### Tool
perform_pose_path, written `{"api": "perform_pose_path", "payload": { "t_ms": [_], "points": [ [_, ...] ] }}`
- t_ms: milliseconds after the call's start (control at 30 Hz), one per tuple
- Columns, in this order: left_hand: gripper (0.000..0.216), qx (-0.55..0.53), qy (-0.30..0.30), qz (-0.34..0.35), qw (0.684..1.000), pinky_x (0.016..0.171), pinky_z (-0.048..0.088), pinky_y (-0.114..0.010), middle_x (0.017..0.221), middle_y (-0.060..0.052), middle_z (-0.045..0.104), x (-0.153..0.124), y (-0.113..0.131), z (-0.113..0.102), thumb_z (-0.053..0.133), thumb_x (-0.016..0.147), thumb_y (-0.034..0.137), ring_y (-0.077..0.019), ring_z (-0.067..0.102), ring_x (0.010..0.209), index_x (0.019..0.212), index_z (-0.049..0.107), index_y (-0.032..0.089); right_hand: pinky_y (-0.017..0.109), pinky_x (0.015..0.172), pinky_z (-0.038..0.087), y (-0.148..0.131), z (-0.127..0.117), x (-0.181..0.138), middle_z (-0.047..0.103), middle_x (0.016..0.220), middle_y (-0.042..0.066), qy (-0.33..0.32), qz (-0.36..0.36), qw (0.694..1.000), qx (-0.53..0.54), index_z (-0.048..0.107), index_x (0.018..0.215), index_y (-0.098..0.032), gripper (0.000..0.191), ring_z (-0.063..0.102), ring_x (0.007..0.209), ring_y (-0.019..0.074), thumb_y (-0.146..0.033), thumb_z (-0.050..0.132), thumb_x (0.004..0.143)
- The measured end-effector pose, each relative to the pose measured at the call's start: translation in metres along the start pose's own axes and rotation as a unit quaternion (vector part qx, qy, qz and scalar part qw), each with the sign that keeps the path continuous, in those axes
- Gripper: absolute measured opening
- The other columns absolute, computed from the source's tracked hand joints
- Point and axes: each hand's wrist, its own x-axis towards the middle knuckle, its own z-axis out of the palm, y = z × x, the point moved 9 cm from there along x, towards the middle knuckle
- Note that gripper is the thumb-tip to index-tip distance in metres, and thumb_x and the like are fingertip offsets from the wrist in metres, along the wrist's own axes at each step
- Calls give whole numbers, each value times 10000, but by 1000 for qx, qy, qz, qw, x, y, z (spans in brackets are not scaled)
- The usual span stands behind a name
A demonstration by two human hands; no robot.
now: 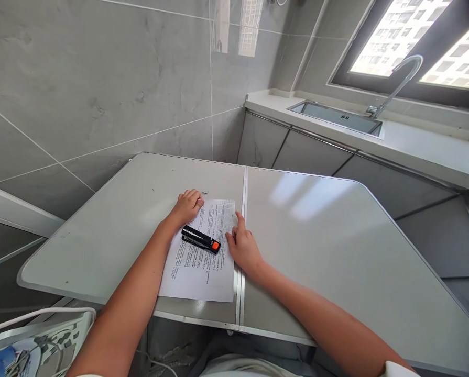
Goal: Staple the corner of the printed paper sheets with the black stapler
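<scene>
Printed sheets of paper (195, 285) lie on the folding table, with a black stapler (198, 240) resting slantwise on top. The stapler has an orange-red patch at its right end, and neither hand touches it. My left hand (189, 205) lies over the paper's far left corner, fingers loosely bent and resting down. At the right edge of the paper is my right hand (245, 246), its index finger stretched out, its thumb apart and the other fingers curled. A small thin piece (205, 192) lies just beyond my left hand, too small to name.
The pale table (316, 262) has a metal seam (240, 298) just right of the paper. A white rack (73, 335) holding cables and papers stands at lower left. Behind are a tiled wall, a counter with a sink (336, 119) and tap (399, 84), and a window.
</scene>
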Motion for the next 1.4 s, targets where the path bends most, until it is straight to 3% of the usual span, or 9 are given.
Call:
{"api": "perform_pose_path", "payload": {
  "t_ms": [200,400,500,667,867,933,1100,1233,1400],
  "points": [
    [212,-9,3,38,999,986,410,-464,1199,-94,648,-3,21,-4,562,976,354,-291,558,1126,1135,632,232,289,639,408,6,-32,-10,613,717,-19,-3,-30,999,-19,558,1195,-244,303,585,634,202,-199,382,952],
    [215,-168,-81,52,981,880,506,-393,1027,-69,679,-9,48,0,558,957,395,-233,601,939,1000,682,224,277,606,381,33,-53,-17,624,686,-9,-16,7,1000,-22,584,941,-255,194,570,625,199,-207,397,949],
    [239,-218,-143,66,963,798,525,-362,933,-49,700,-14,62,6,600,921,437,-209,610,837,947,716,229,271,599,380,46,-63,-13,633,691,-5,-12,23,999,-21,591,914,-253,203,568,636,196,-198,398,945],
    [184,-186,-130,139,964,895,521,-360,969,-62,735,-15,80,1,630,924,379,-223,660,936,895,762,253,263,546,312,65,-71,-6,590,630,-18,-65,40,995,-58,613,891,-246,201,513,562,176,-151,437,911],
    [208,-153,-178,160,959,936,496,-385,877,-44,694,-19,87,18,600,957,394,-210,626,834,947,755,256,268,553,286,73,-83,-3,567,606,-26,-64,39,989,-130,599,1095,-256,217,549,617,200,-173,552,900],
    [210,-136,-137,133,972,966,487,-397,890,-50,682,-14,79,16,602,960,401,-224,617,877,935,741,246,276,559,285,71,-91,-4,551,599,-27,-25,48,987,-149,596,1095,-253,195,532,595,200,-200,574,908],
    [254,-66,119,-18,991,1030,461,-449,1102,-117,618,-1,30,-16,477,1013,300,-289,563,1092,1086,703,211,311,686,427,30,-97,-14,625,761,24,55,-55,995,-62,601,1012,-251,163,585,716,202,-347,471,1034],
    [343,-25,119,-56,991,1038,454,-466,1176,-138,571,3,8,-10,377,1012,184,-296,549,1098,1209,657,198,375,829,500,-2,-70,-28,663,1076,101,-31,-165,985,-42,588,1183,-235,343,607,978,258,-481,658,954],
    [325,48,66,-37,996,1017,445,-486,1246,-132,610,7,9,5,431,1014,232,-320,552,1162,1246,657,208,408,856,517,-5,-45,-34,648,1164,96,-99,-183,976,-66,505,1334,-250,375,585,1061,269,-300,628,983]
  ]
}}
